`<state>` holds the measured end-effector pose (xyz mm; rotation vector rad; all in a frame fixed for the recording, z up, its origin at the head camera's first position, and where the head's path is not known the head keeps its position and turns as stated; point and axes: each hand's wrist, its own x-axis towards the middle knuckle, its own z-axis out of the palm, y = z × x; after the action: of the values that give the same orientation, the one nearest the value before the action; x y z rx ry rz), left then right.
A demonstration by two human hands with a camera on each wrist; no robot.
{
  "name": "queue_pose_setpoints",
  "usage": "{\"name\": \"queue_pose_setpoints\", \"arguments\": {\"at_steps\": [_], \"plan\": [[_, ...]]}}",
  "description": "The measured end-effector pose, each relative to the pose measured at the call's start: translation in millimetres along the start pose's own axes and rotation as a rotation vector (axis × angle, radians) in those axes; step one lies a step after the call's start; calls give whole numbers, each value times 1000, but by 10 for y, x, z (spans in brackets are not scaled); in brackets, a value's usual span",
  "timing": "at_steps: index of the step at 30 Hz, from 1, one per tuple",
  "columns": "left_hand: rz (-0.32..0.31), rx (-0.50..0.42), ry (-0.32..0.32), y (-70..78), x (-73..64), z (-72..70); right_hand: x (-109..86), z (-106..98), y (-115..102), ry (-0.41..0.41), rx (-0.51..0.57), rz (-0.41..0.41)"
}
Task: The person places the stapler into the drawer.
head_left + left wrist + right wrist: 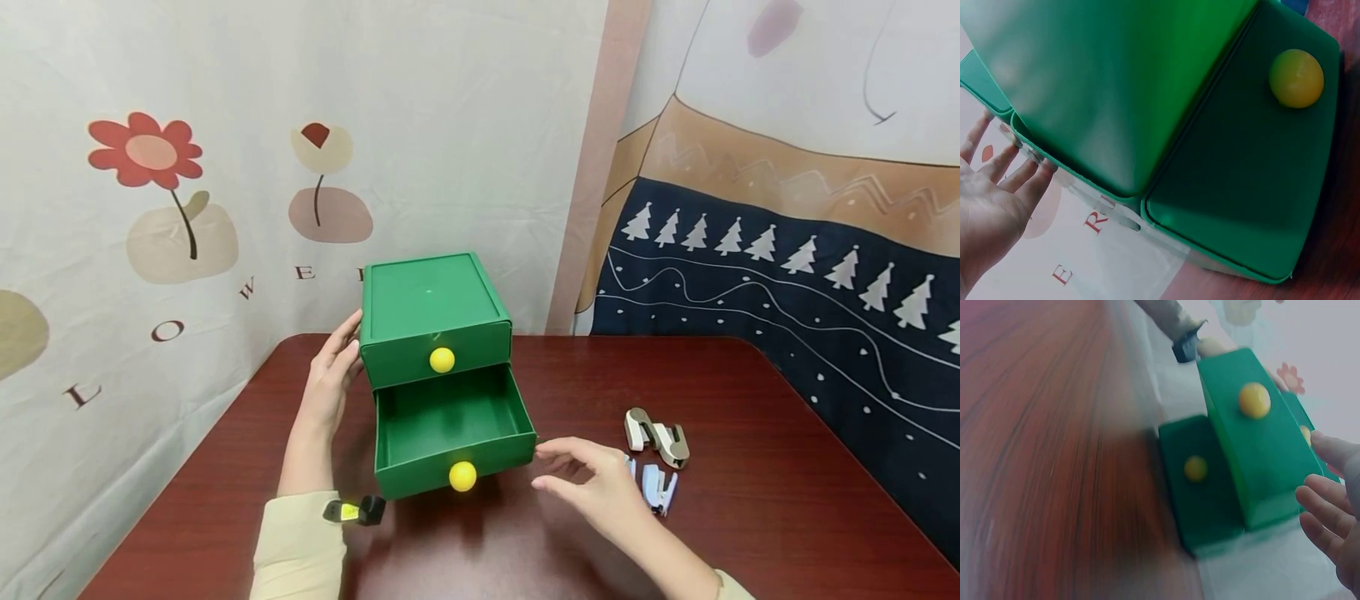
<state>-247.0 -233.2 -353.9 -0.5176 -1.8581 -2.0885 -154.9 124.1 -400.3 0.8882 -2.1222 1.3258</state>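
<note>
**Green three-drawer cabinet, middle drawer pulled out; two hands at its sides**

Item: cabinet (431, 304), green, centre of the head frame, on the worktop. Top drawer (401, 367), closed. Middle drawer (495, 458), drawn well out, its visible interior bare. Bottom drawer (1207, 506), closed, seen lower centre in the right-wrist view. Each front fitted with one round yellow knob (462, 476).

Left hand (334, 375): left of centre, fingers extended and parted, tips at the cabinet's left side.

Right hand (592, 479): lower right of centre, fingers loosely bent, thumb apart, nothing gripped; fingertips at the right front corner of the middle drawer, contact cannot be told.

Also listed: white-and-brown desk tool (656, 437), right of centre; light-blue stapler (658, 489), just below it, beside the right hand. Black-and-yellow wrist device (352, 510) by a cream sleeve (300, 542), lower left. Worktop (570, 392), dark red-brown, across the lower frame. Cloth backdrop (480, 125), flowers upper left, white trees on navy at right.
</note>
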Motion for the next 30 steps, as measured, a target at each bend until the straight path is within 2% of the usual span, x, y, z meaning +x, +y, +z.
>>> {"name": "queue_pose_setpoints", "arguments": {"at_steps": [6,10,15,21,25,30], "plan": [[7,18,-21,11,-4,-36,-102,-307,199,8,-183,30],[14,28,-31,13,1,-61,-162,-487,314,-46,-265,115],[21,31,-48,22,10,-95,-211,-650,435,-136,-301,219],[22,51,-73,32,10,-124,-270,-744,559,-236,-315,276],[33,53,-82,27,14,-142,-296,-759,613,-274,-360,276],[40,48,-88,25,14,-148,-307,-770,663,-322,-407,328]]}}
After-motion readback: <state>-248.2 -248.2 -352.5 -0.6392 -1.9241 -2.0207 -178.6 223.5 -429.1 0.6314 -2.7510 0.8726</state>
